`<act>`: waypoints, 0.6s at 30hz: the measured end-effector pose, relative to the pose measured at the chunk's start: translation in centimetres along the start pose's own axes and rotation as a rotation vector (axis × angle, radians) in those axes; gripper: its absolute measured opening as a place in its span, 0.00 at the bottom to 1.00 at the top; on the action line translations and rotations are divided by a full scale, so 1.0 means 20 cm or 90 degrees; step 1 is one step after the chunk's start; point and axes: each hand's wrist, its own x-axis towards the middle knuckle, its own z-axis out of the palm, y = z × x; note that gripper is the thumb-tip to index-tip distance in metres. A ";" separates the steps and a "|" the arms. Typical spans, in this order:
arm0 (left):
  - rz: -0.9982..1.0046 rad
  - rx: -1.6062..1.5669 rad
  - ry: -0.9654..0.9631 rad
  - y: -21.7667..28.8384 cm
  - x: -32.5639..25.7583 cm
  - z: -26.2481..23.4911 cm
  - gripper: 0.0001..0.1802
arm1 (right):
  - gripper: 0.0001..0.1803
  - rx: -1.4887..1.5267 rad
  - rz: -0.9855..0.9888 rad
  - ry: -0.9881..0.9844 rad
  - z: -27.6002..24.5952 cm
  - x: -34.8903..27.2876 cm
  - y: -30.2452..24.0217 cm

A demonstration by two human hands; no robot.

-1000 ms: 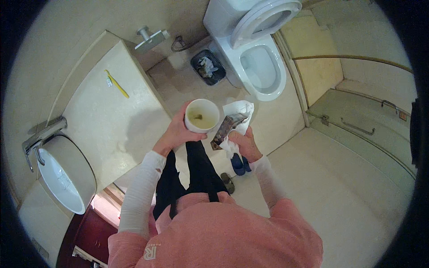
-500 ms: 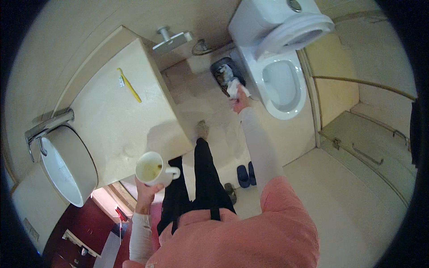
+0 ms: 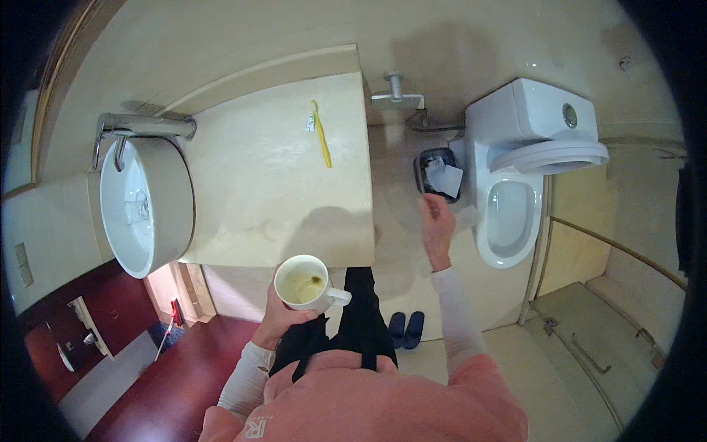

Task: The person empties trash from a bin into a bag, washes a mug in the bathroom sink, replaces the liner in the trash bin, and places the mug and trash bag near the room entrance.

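Observation:
My left hand [image 3: 283, 313] is wrapped round a white mug [image 3: 302, 282], held upright in front of the counter's near edge. A little pale liquid with a dark spot shows inside it. My right hand [image 3: 436, 225] is stretched out just in front of a small black waste bin [image 3: 422, 180]. Its fingers are loosely bent and hold nothing that I can see. White crumpled paper [image 3: 444, 179] lies in the bin, beyond the fingertips. The white toilet [image 3: 508, 243], its lid raised, stands to the right of the bin.
A yellow toothbrush [image 3: 321, 136] lies on the cream counter [image 3: 250, 191]. To its left is a round white basin [image 3: 173, 210] with a metal tap [image 3: 147, 127]. Dark slippers [image 3: 406, 330] lie on the floor. A glass shower partition [image 3: 582, 353] stands at the right.
The white paper has left my right hand and now lies in the bin. My right hand has drawn back slightly from it. The view has swung, and the left hand still holds the mug.

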 end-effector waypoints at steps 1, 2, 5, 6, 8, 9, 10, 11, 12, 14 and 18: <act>0.007 -0.023 0.003 0.02 -0.01 0.00 0.48 | 0.12 -0.014 -0.054 -0.029 0.05 -0.01 -0.17; 0.018 -0.049 0.005 0.02 -0.01 0.02 0.47 | 0.13 -0.032 -0.103 -0.051 0.12 0.02 -0.31; 0.047 -0.080 0.028 0.05 -0.05 0.00 0.47 | 0.19 -0.175 -0.195 -0.099 0.42 0.18 -0.63; 0.052 -0.084 0.031 0.04 -0.06 -0.02 0.47 | 0.21 -0.237 -0.210 -0.108 0.55 0.24 -0.67; 0.090 -0.076 0.038 0.01 -0.09 -0.06 0.46 | 0.23 -0.344 -0.177 -0.150 0.77 0.37 -0.74; 0.095 -0.078 0.042 0.01 -0.10 -0.07 0.46 | 0.23 -0.389 -0.131 -0.184 0.86 0.42 -0.76; 0.098 -0.092 0.054 0.01 -0.12 -0.08 0.47 | 0.23 -0.386 -0.134 -0.186 0.92 0.46 -0.74; 0.102 -0.107 0.066 0.02 -0.14 -0.08 0.47 | 0.21 -0.386 -0.140 -0.150 0.97 0.48 -0.71; 0.101 -0.106 0.071 0.01 -0.17 -0.11 0.47 | 0.18 -0.386 -0.144 -0.116 1.02 0.47 -0.68; 0.088 -0.114 0.103 -0.02 -0.20 -0.15 0.47 | 0.15 -0.392 -0.155 -0.111 1.09 0.46 -0.64; 0.089 -0.126 0.140 -0.07 -0.27 -0.21 0.46 | 0.10 -0.364 -0.124 -0.140 1.10 0.41 -0.63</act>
